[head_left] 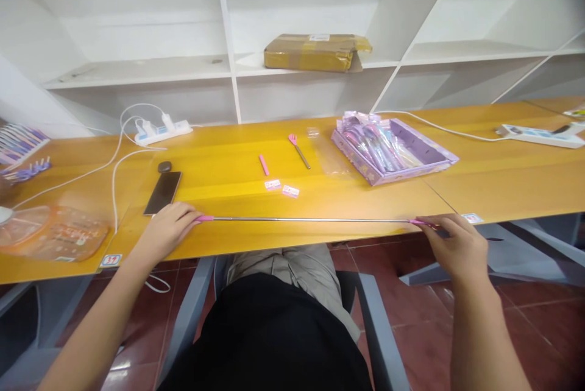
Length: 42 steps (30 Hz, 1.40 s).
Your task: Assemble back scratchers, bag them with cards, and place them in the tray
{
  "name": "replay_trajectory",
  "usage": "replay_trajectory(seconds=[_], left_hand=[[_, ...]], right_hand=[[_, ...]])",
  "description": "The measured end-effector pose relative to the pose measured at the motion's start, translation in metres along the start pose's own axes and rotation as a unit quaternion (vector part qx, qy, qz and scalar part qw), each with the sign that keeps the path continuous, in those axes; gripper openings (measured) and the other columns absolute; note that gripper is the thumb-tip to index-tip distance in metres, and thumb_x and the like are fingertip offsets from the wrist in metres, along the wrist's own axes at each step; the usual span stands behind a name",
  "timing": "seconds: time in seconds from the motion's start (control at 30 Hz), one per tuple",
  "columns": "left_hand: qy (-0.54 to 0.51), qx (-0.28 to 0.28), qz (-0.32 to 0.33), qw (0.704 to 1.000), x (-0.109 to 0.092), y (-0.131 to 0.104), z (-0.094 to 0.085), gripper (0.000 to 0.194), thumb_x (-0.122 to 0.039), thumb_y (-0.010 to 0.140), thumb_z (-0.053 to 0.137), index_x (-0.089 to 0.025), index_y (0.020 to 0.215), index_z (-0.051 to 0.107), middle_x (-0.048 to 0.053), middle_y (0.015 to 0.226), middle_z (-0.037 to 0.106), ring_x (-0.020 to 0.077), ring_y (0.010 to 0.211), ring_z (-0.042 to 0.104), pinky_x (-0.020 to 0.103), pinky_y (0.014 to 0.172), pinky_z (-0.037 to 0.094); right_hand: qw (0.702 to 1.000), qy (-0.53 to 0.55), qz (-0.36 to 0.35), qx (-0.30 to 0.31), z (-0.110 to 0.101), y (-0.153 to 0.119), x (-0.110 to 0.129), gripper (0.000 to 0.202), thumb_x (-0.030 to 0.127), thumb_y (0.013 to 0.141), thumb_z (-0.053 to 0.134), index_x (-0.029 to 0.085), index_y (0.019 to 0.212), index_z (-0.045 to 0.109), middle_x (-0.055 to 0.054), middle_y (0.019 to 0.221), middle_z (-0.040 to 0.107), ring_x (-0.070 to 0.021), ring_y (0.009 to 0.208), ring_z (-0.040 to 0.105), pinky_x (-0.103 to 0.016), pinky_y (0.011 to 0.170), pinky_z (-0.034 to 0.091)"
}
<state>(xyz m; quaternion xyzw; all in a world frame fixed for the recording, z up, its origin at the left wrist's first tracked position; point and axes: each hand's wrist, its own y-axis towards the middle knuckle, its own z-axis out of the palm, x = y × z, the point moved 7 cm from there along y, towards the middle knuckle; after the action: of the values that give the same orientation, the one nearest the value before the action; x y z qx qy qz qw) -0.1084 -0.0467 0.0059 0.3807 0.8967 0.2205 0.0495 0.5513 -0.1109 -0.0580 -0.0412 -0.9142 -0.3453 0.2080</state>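
Note:
A long thin metal rod (311, 220) with pink ends stretches level above the front edge of the yellow table (219, 165). My left hand (170, 229) is closed around its pink handle, near a dark phone (163, 193). At the other end, my right hand (454, 242) pinches the pink tip. Beyond the rod lie a short pink stick (264, 165), a metal stick with a pink claw-shaped head (300, 151) and two small printed labels (273, 184). A purple tray (427, 146) holding wrapped items stands farther back on the right.
Power strips (164, 133) with white cables lie at the back left and far right. An orange-patterned clear bottle (68, 234) rests at the left. A taped brown box (311, 53) sits on the white shelf (155, 71). Clear plastic film lies beside the tray.

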Motion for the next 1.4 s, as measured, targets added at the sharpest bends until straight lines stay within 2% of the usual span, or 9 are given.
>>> replay_trajectory(seconds=[0.23, 0.33, 0.57, 0.67, 0.77, 0.87, 0.97, 1.07, 1.4], left_hand=[[0.093, -0.019, -0.004, 0.995, -0.003, 0.021, -0.015, 0.026, -0.031, 0.115, 0.056, -0.02, 0.111, 0.08, 0.009, 0.09, 0.074, 0.025, 0.083, 0.066, 0.038, 0.074, 0.046], [0.128, -0.022, -0.005, 0.991, -0.005, 0.048, -0.016, 0.03, -0.033, 0.116, 0.053, -0.02, 0.11, 0.079, 0.008, 0.086, 0.069, 0.0255, 0.08, 0.062, 0.038, 0.071, 0.042], [0.104, 0.022, 0.033, 0.994, -0.078, 0.144, 0.027, 0.034, -0.025, 0.117, 0.044, -0.017, 0.104, 0.075, 0.01, 0.093, 0.069, 0.0246, 0.087, 0.062, 0.038, 0.076, 0.045], [0.048, 0.082, -0.022, 0.995, -0.073, 0.157, 0.058, 0.029, -0.017, 0.114, 0.045, -0.016, 0.103, 0.073, 0.012, 0.101, 0.071, 0.0246, 0.091, 0.065, 0.038, 0.078, 0.048], [-0.086, 0.106, -0.091, 0.986, -0.042, 0.156, 0.087, 0.02, -0.023, 0.109, 0.057, -0.017, 0.104, 0.075, 0.011, 0.104, 0.072, 0.0251, 0.094, 0.068, 0.038, 0.083, 0.051], [-0.234, 0.117, -0.187, 0.947, -0.008, 0.155, 0.116, 0.011, -0.03, 0.098, 0.072, -0.02, 0.094, 0.075, 0.008, 0.095, 0.074, 0.023, 0.086, 0.069, 0.037, 0.08, 0.051], [-0.342, 0.099, -0.272, 0.894, 0.011, 0.156, 0.142, 0.019, -0.038, 0.089, 0.08, -0.021, 0.093, 0.073, 0.005, 0.086, 0.074, 0.0216, 0.08, 0.068, 0.034, 0.075, 0.049], [-0.461, 0.072, -0.3, 0.832, 0.012, 0.155, 0.162, 0.03, -0.048, 0.09, 0.078, -0.021, 0.097, 0.066, -0.001, 0.077, 0.069, 0.018, 0.071, 0.063, 0.031, 0.07, 0.047], [-0.584, 0.023, -0.325, 0.743, 0.004, 0.145, 0.185, 0.015, -0.033, 0.109, 0.056, -0.025, 0.12, 0.051, -0.006, 0.081, 0.055, 0.0091, 0.056, 0.041, 0.025, 0.056, 0.033]], right_hand=[[0.995, -0.011, -0.037, -0.094, -0.012, 0.032, -0.011, 0.017, 0.053, 0.094, 0.075, 0.041, 0.081, 0.075, -0.011, 0.081, 0.078, -0.033, 0.069, 0.069, -0.05, 0.069, 0.053], [0.989, -0.014, -0.088, -0.118, -0.007, 0.062, 0.013, 0.027, 0.057, 0.098, 0.075, 0.035, 0.081, 0.075, -0.011, 0.076, 0.074, -0.0301, 0.066, 0.065, -0.047, 0.068, 0.051], [0.952, 0.038, -0.3, -0.038, 0.076, 0.074, 0.224, 0.018, 0.024, 0.112, 0.064, 0.025, 0.101, 0.078, -0.007, 0.088, 0.072, -0.0242, 0.086, 0.063, -0.038, 0.078, 0.048], [0.942, 0.041, -0.332, 0.016, 0.119, 0.076, 0.273, 0.02, 0.027, 0.114, 0.062, 0.024, 0.1, 0.077, -0.008, 0.088, 0.071, -0.0245, 0.086, 0.06, -0.038, 0.076, 0.044], [0.926, 0.171, -0.326, 0.087, 0.147, 0.109, 0.259, 0.035, 0.052, 0.115, 0.059, 0.025, 0.103, 0.077, -0.008, 0.095, 0.075, -0.0249, 0.091, 0.065, -0.038, 0.085, 0.05], [0.951, 0.248, -0.163, 0.087, 0.17, 0.165, 0.205, 0.058, 0.063, 0.118, 0.034, 0.022, 0.111, 0.075, -0.013, 0.112, 0.078, -0.028, 0.106, 0.071, -0.042, 0.1, 0.054], [0.99, 0.098, 0.021, 0.104, 0.198, 0.194, 0.152, 0.046, 0.046, 0.116, 0.039, 0.014, 0.116, 0.073, -0.022, 0.124, 0.075, -0.0332, 0.121, 0.067, -0.046, 0.111, 0.05], [0.975, -0.069, 0.112, 0.178, 0.222, 0.187, 0.118, 0.044, 0.036, 0.107, 0.056, 0.002, 0.132, 0.067, -0.034, 0.145, 0.064, -0.0407, 0.139, 0.058, -0.05, 0.118, 0.045], [0.984, -0.097, 0.109, 0.103, 0.236, 0.174, 0.072, 0.053, 0.028, 0.095, 0.061, 0.006, 0.144, 0.061, -0.029, 0.144, 0.06, -0.0402, 0.137, 0.056, -0.056, 0.119, 0.047]])
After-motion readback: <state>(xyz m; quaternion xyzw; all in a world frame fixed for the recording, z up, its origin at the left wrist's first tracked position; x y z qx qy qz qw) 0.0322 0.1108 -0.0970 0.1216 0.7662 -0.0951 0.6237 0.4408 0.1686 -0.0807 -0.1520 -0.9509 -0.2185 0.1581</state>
